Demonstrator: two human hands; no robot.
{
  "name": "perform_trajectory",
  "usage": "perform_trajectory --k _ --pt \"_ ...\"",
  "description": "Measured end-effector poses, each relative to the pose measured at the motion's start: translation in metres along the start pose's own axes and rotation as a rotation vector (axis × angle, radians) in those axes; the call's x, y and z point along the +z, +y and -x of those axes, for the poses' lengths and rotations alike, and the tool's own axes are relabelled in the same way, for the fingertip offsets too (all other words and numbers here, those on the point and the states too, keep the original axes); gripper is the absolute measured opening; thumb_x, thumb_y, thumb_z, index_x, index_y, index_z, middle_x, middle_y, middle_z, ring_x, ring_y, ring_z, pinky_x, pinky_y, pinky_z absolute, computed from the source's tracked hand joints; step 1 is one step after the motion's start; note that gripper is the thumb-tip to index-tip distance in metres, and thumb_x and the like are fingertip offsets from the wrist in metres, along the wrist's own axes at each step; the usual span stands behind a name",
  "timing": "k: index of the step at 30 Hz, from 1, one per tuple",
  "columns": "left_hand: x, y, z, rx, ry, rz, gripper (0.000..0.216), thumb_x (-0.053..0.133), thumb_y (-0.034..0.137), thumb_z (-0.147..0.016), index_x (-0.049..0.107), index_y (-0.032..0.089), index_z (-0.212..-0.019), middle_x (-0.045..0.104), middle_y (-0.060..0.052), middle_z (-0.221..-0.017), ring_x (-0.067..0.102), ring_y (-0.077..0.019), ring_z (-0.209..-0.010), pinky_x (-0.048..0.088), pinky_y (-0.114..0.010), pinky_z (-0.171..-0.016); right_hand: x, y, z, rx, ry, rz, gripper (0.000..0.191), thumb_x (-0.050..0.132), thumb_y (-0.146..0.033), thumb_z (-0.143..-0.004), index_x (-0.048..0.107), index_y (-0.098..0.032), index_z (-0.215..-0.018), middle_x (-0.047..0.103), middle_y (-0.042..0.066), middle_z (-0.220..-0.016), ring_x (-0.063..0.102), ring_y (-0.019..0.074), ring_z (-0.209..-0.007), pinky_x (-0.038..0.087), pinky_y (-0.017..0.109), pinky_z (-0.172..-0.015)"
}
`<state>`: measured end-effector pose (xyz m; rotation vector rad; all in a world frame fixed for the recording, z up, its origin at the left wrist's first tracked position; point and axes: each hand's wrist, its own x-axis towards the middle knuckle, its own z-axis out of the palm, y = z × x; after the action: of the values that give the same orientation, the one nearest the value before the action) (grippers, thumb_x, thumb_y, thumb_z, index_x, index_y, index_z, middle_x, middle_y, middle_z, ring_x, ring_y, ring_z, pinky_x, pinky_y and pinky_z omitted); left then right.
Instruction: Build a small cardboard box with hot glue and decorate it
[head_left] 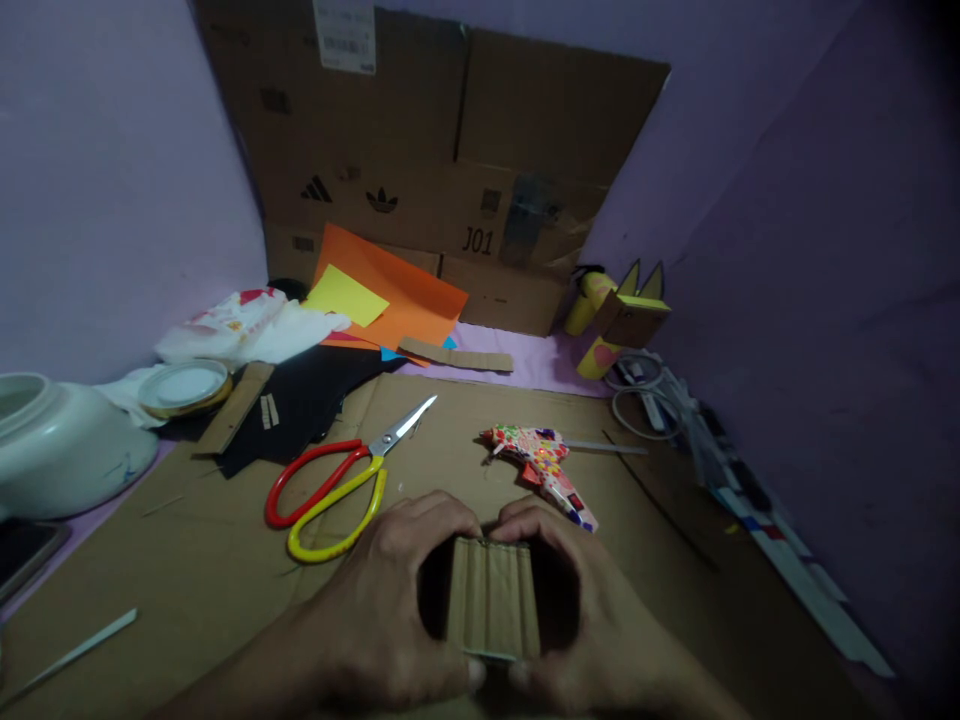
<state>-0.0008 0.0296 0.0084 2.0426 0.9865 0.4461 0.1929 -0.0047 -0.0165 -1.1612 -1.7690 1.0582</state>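
Scissors point(330, 495) and glue gun point(541, 468) sit just beyond your cardboard strip point(491, 598). Strip's ribs run away from you; left hand point(390, 600) and right hand point(592, 610) fingers pinch its ends.

A flat cardboard sheet point(225, 540) covers most of the counter point(525, 360), whose lilac surface shows along the far edge. On the sheet lie scissors point(337, 485) with one red and one yellow handle, blades pointing away, and to their right a patterned glue gun point(544, 470). A black sheet point(307, 400) overlaps the far left corner. Orange paper point(405, 295), a white bowl point(60, 450), a round lid point(184, 387) and coiled cables point(637, 390) lie around the edges.
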Motion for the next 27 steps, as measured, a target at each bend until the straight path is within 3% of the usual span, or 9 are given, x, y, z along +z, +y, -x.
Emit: perform_trajectory --k 6,11,16,22,27 --pt "0.002 0.000 0.002 0.000 0.009 -0.026 0.045 0.072 0.024 -0.049 0.052 0.022 -0.089 0.059 0.000 -0.089 0.055 -0.0196 -0.081 0.044 -0.031 -0.070 0.001 -0.001 0.001 -0.024 0.002 0.008 0.060 0.072 -0.009 -0.038 0.053 -0.023 -0.094 0.056 0.002 -0.094 0.056 0.0213 -0.083 0.045 0.032 -0.074" --pt "0.007 -0.005 0.005 0.072 0.108 -0.043 0.043 0.068 0.021 -0.049 0.051 0.022 -0.089 0.059 0.000 -0.088 0.056 -0.0199 -0.081 0.044 -0.032 -0.074 0.003 -0.002 0.007 -0.023 -0.047 0.030 0.060 0.070 -0.012 -0.050 0.049 -0.026 -0.104 0.054 0.002 -0.100 0.054 0.0222 -0.090 0.045 0.031 -0.078" --pt "0.010 -0.005 0.006 0.060 0.129 0.064 0.051 0.072 0.020 -0.047 0.051 0.022 -0.093 0.059 0.000 -0.090 0.056 -0.0192 -0.080 0.045 -0.030 -0.071 0.002 -0.004 0.010 0.123 -0.120 -0.197 0.065 0.075 -0.022 -0.052 0.046 -0.028 -0.109 0.052 0.003 -0.110 0.052 0.0253 -0.101 0.045 0.033 -0.083" --pt "0.009 0.000 0.005 -0.037 0.101 0.278 0.056 0.076 0.023 -0.044 0.052 0.021 -0.095 0.059 0.001 -0.086 0.055 -0.0184 -0.075 0.045 -0.027 -0.063 0.008 -0.007 0.005 0.117 -0.083 -0.417 0.065 0.078 -0.032 -0.052 0.045 -0.030 -0.107 0.054 0.001 -0.101 0.056 0.0222 -0.091 0.048 0.031 -0.077" --pt "0.008 0.004 0.006 -0.041 0.068 0.290 0.057 0.078 0.023 -0.045 0.050 0.021 -0.094 0.057 0.002 -0.087 0.054 -0.0174 -0.076 0.045 -0.026 -0.065 0.013 -0.009 0.005 0.047 0.050 -0.143 0.059 0.075 -0.024 -0.049 0.047 -0.028 -0.101 0.054 0.000 -0.093 0.056 0.0190 -0.079 0.048 0.026 -0.067"
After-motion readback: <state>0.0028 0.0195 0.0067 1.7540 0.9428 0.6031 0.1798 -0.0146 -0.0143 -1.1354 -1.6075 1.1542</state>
